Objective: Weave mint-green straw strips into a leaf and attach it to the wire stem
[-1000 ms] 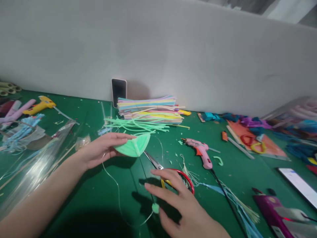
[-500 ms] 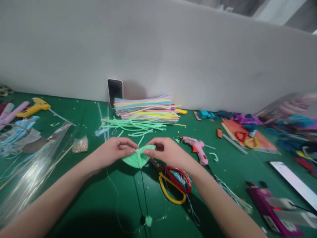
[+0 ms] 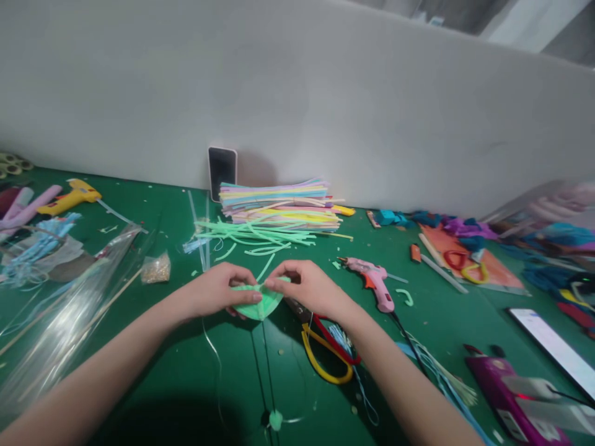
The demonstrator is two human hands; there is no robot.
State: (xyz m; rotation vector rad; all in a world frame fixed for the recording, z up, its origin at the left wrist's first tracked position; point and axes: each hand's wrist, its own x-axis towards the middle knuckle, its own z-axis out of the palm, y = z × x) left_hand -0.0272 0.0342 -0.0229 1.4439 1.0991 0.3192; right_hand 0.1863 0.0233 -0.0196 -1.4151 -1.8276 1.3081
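Observation:
Both my hands grip a light-green, fan-shaped piece (image 3: 260, 306) made of strips laid side by side, held above the green table. My left hand (image 3: 222, 286) pinches its left part, thumb on top. The right part is between the thumb and fingers of my right hand (image 3: 302, 284). A thin dark cord runs down from the piece to a small green bead-like bit (image 3: 276, 420), with clear thread curling nearby. Beneath my right wrist lie scissors (image 3: 325, 356) with red and yellow handles, partly covered by the wrist.
Green strips (image 3: 255, 234) and a bundle of pastel strips (image 3: 281, 201) lie behind my hands, near a propped phone (image 3: 223, 172). To the right are a pink glue gun (image 3: 374, 279) and a purple power strip (image 3: 506, 390). Clear plastic sleeves (image 3: 79, 328) and a yellow glue gun (image 3: 74, 195) occupy the left.
My right thumb has shifted up toward the top edge of the green piece. My left fingers have slid a little across it. The view has moved slightly, shifting the table's things right.

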